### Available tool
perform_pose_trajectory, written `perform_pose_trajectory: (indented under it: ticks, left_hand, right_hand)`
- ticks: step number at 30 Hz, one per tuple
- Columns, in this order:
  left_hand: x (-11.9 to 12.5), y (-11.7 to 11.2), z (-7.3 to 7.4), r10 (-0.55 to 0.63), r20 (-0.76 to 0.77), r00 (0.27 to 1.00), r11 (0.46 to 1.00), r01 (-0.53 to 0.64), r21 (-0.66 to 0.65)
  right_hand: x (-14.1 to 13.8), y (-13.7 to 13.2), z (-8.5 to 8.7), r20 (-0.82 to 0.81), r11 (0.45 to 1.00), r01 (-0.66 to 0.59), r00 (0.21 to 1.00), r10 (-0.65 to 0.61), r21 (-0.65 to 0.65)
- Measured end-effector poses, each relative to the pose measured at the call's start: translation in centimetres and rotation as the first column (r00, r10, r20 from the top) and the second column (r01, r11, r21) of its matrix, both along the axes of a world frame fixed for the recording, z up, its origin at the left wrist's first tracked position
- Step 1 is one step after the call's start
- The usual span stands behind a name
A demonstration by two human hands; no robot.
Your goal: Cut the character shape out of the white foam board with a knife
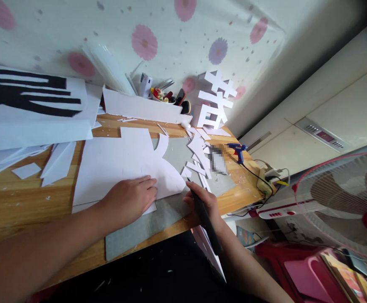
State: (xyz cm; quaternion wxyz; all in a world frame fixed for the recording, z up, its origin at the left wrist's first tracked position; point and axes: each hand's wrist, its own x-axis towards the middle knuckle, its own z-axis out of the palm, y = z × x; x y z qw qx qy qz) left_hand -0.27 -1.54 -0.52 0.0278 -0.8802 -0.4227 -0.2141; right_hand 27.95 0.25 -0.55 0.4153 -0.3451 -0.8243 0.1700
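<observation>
My left hand (132,195) lies flat on a large white sheet of board (104,168), fingers stretched out near its front edge. Curved shapes are cut into the sheet's right side, and thin lines are drawn on it. In my right hand (210,204) is a black-handled craft knife (204,216), its tip close to the sheet's pointed right corner. Under the sheet shows a grey-green cutting mat (139,229). White board offcuts (199,155) lie in a heap just beyond the knife.
A blue glue gun (238,150) sits at the table's right end, its cord trailing to a power strip (265,183). A white cut-out character (216,101) stands at the back. Left is a sheet with black lettering (28,94). A fan (344,198) stands off the table's right side.
</observation>
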Motion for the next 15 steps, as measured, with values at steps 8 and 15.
perform_pose_trajectory:
  ticks: [8, 15]
  left_hand:
    - [0.1, 0.0, 0.7, 0.001, -0.092, 0.996, 0.999, 0.002, 0.034]
    - [0.0, -0.1, 0.3, 0.005, -0.089, 0.996, 0.999, -0.002, 0.039]
  right_hand:
    - [-1.0, 3.1, 1.6, 0.4, 0.99, -0.101, 0.915, 0.054, 0.098]
    - [-1.3, 3.7, 0.6, 0.417, 0.971, -0.11, 0.909, 0.011, 0.214]
